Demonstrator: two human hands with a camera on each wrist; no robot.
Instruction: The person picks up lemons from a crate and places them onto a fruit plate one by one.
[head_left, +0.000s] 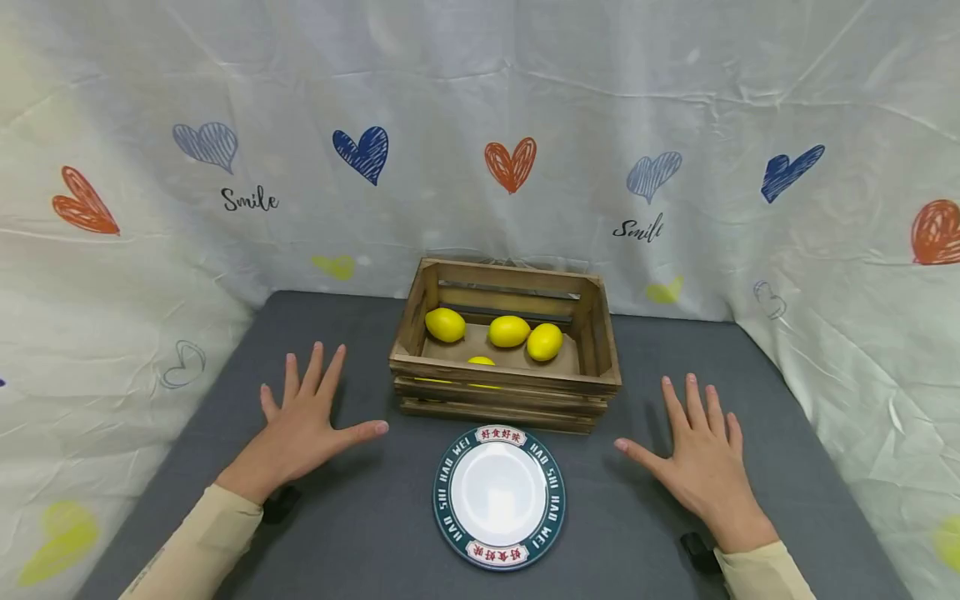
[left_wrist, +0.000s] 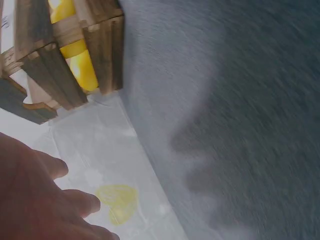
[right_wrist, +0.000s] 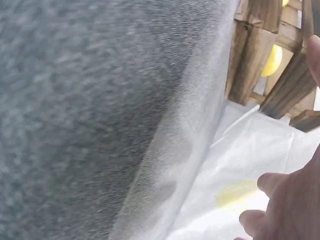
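In the head view, two hands spread wide over the table [head_left: 360, 533]: the left hand [head_left: 302, 429] with straight fingers [head_left: 312, 367] fanned apart, the right hand [head_left: 701, 467] likewise. One plate [head_left: 497, 492], white-centred with a dark teal rim, white lettering and two red-lettered labels, lies between the two thumbs. Beyond it, between the fingers, stands one brown slatted wooden crate [head_left: 525, 377]. It holds four smooth, bright yellow lemons [head_left: 509, 332], one mostly hidden by the front. Past the fingertips hangs a white cloth [head_left: 450, 100] with three orange-red hearts.

In the left wrist view, three fingertips stand apart; the crate is beyond them, yellow showing between slats.

In the right wrist view, the partly visible fingers point toward the cloth, the crate beyond.
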